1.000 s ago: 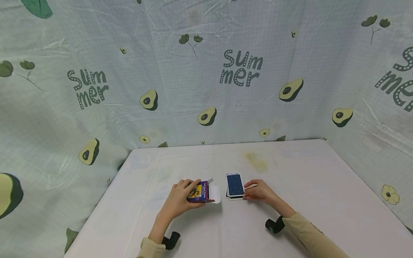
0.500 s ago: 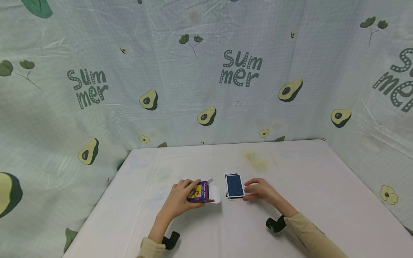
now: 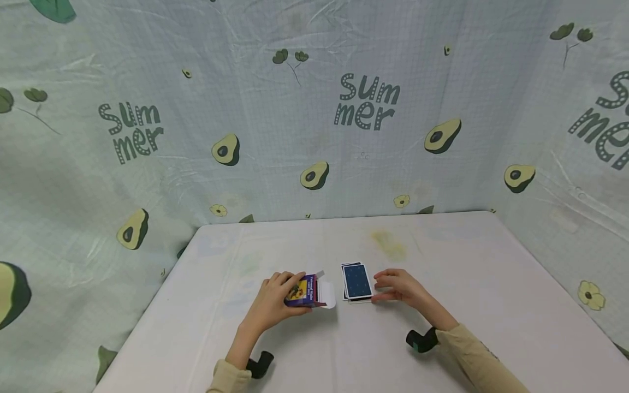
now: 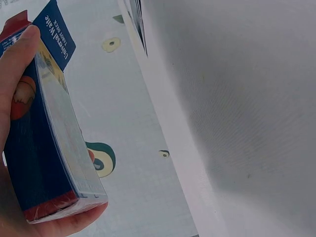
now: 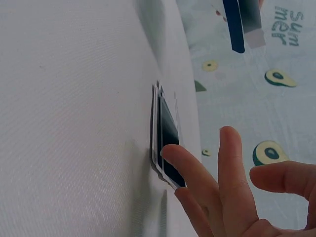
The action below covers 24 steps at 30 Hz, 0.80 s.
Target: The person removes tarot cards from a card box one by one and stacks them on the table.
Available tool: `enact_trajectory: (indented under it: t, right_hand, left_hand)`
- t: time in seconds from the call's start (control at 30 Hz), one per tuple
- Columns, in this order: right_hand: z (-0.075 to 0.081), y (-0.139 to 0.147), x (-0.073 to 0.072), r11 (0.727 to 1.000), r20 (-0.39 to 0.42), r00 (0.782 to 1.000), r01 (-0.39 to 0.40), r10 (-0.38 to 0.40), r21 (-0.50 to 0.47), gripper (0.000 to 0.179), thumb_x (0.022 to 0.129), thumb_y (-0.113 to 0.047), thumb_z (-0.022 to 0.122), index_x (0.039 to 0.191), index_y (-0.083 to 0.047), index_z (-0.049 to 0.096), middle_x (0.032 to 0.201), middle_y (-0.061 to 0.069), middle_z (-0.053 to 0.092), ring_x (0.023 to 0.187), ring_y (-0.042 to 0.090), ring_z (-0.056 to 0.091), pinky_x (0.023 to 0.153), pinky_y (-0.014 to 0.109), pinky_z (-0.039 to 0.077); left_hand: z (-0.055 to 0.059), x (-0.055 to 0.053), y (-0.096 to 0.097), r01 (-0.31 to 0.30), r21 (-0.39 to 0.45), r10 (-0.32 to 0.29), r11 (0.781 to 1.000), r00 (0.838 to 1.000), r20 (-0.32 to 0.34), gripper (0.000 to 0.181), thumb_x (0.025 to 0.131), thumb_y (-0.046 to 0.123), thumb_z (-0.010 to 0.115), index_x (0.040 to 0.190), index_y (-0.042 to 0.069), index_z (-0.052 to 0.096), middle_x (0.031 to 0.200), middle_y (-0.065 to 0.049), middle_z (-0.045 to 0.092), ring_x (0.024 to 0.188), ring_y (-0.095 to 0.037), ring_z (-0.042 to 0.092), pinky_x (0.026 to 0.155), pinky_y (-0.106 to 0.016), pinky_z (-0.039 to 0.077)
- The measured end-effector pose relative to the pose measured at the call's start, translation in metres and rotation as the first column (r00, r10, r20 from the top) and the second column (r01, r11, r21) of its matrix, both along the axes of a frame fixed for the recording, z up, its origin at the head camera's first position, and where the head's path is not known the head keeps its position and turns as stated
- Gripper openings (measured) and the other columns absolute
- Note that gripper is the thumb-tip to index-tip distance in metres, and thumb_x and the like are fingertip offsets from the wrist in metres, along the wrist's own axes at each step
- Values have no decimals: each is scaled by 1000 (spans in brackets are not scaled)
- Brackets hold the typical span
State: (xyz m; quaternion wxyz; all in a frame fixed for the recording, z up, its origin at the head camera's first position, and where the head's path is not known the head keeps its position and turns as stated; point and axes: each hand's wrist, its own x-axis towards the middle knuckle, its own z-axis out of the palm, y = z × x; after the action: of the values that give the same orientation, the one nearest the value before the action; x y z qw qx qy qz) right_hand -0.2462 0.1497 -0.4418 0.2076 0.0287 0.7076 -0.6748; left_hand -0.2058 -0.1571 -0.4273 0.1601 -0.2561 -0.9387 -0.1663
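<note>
My left hand (image 3: 275, 297) grips a tarot card box (image 3: 301, 291) above the left-middle of the table, thumb on one side and fingers on the other. Its end flap (image 4: 55, 37) hangs open toward the cards, with "Universal Waite Tarot Deck" printed on it. To the right of the box, a small, uneven pile of tarot cards (image 3: 357, 281) lies with dark blue, white-edged backs up. Beside the pile's right edge is my right hand (image 3: 400, 286), its fingers spread and loosely bent. In the right wrist view one fingertip (image 5: 173, 152) overlaps the pile.
A white cloth covers the table (image 3: 275, 245). Behind and at both sides hangs a pale curtain (image 3: 275, 120) printed with avocados and "summer". Each wrist carries a black camera, the left one (image 3: 260, 364) and the right one (image 3: 421, 341) close over the cloth.
My right hand has drawn slightly right from the pile's edge, and its fingers have spread. The top card sits a little askew compared with before. My left hand holds the box in place.
</note>
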Motion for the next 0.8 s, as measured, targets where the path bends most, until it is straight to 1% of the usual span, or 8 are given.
enact_trajectory:
  t: [0.17, 0.27, 0.4, 0.57, 0.7, 0.8]
  right_hand:
    - [0, 1, -1, 1000, 7, 1000, 6, -6, 18, 38, 89, -6, 45, 120, 17, 38, 116, 31, 45, 75, 19, 64, 69, 32, 53]
    - [-1, 1, 0, 998, 7, 1000, 20, -21, 54, 38, 89, -7, 48, 119, 15, 41, 115, 31, 47, 70, 19, 65, 68, 31, 53]
    - [0, 0, 2, 994, 1, 999, 33, -33, 100, 38, 89, -10, 50, 118, 13, 44, 114, 30, 51, 69, 20, 66, 66, 28, 53]
    - [2, 0, 3, 994, -2, 1000, 31, -31, 104, 37, 88, -10, 50, 118, 12, 45, 112, 28, 54, 67, 19, 66, 64, 26, 53]
    - [3, -2, 5, 995, -22, 1000, 8, -6, 102, 37, 89, -12, 51, 118, 11, 46, 112, 27, 55, 71, 19, 67, 64, 26, 53]
    - [5, -3, 8, 995, -68, 997, -19, 26, 99, 39, 89, -15, 51, 118, 11, 47, 113, 27, 56, 77, 21, 68, 66, 27, 53]
  left_hand:
    - [0, 1, 0, -4, -8, 4, 1000, 1000, 6, 74, 63, 48, 74, 126, 19, 50, 105, -2, 56, 93, -17, 49, 77, -38, 39]
    - [0, 1, 0, -7, -19, 7, 1000, 1000, 7, 74, 63, 48, 74, 126, 19, 49, 106, -1, 55, 93, -16, 49, 77, -37, 38]
    - [-1, 0, 0, -7, -28, 7, 1000, 1000, 1, 74, 63, 49, 74, 126, 18, 50, 106, 0, 55, 93, -15, 48, 77, -36, 38]
    - [0, 0, 1, -6, -28, 6, 1000, 1000, -2, 74, 63, 48, 74, 127, 19, 49, 106, -1, 55, 92, -15, 48, 77, -36, 38]
    - [1, 0, 1, -1, -29, 0, 1000, 1000, -10, 74, 63, 48, 74, 126, 18, 50, 106, -1, 55, 93, -16, 49, 78, -38, 39]
    - [2, 1, 2, 6, -28, -6, 1000, 1000, -19, 74, 63, 48, 74, 126, 18, 50, 106, -1, 56, 94, -17, 49, 78, -39, 39]
